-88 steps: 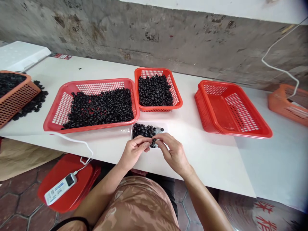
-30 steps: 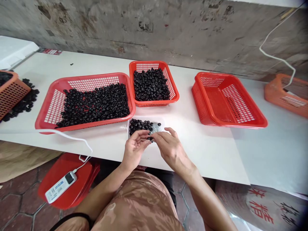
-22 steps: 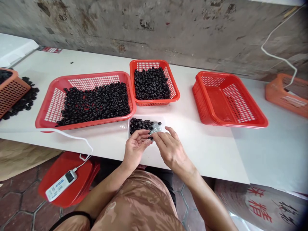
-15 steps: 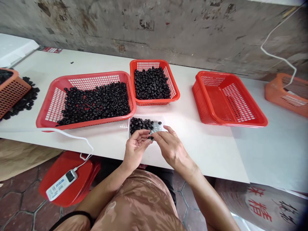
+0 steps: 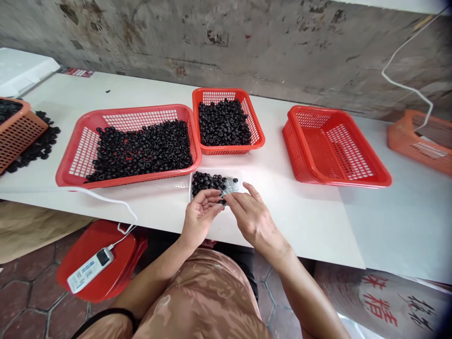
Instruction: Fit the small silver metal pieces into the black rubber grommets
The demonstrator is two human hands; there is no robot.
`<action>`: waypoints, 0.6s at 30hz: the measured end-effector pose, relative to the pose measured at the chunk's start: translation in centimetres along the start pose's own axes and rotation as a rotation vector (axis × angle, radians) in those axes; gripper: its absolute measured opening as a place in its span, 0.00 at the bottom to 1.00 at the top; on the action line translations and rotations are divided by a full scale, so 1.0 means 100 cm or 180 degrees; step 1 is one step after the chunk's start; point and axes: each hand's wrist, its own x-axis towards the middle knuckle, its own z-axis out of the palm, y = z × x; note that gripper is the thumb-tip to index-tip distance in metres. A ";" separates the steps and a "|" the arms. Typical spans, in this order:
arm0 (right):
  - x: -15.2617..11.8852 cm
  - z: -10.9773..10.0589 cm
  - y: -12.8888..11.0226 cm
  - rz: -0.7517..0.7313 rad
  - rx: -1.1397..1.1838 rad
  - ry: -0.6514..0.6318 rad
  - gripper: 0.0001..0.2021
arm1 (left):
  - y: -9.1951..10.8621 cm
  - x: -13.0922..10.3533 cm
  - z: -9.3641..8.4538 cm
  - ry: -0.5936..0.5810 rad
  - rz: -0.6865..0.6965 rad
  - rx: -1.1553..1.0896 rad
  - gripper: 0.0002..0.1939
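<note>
Over the table's front edge, my left hand (image 5: 201, 215) pinches a small black round part (image 5: 222, 202) between thumb and fingers. Fingertips of my right hand (image 5: 251, 214) meet at that same part, closed on something too small to make out. Just beyond my hands lies a shallow white tray (image 5: 191, 184) with black round parts (image 5: 207, 181) on its left and small silvery pieces (image 5: 231, 185) on its right. Behind it are a wide red basket (image 5: 76, 174) and a smaller red basket (image 5: 231, 149), both holding many black parts.
Stacked red baskets (image 5: 300, 160) stand at right, an orange basket (image 5: 420, 146) beyond. Another orange basket (image 5: 21, 136) is at far left beside loose black pieces (image 5: 42, 143). A white cable (image 5: 102, 197) runs to a power bank (image 5: 90, 270) on a red stool (image 5: 106, 292).
The view has shifted very slightly. Both hands stay together at the black part, with only small finger movement.
</note>
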 end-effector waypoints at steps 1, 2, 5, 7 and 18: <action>0.001 0.000 -0.001 -0.0038 -0.0075 -0.0027 0.18 | 0.000 0.000 0.000 0.0021 0.0042 0.0038 0.17; 0.001 0.000 -0.003 -0.0068 -0.0150 -0.0048 0.18 | -0.001 -0.001 0.000 0.0046 0.0088 0.0077 0.17; 0.001 0.002 -0.004 -0.0121 -0.0198 -0.0021 0.17 | -0.002 -0.002 0.003 0.0118 0.0156 0.0065 0.16; 0.000 0.004 -0.003 -0.0141 -0.0033 0.0089 0.18 | -0.001 -0.003 0.005 0.0166 0.0119 -0.0097 0.16; -0.004 0.022 -0.010 0.0209 -0.0283 0.0817 0.14 | 0.012 -0.001 0.007 0.0182 -0.0542 -0.0659 0.19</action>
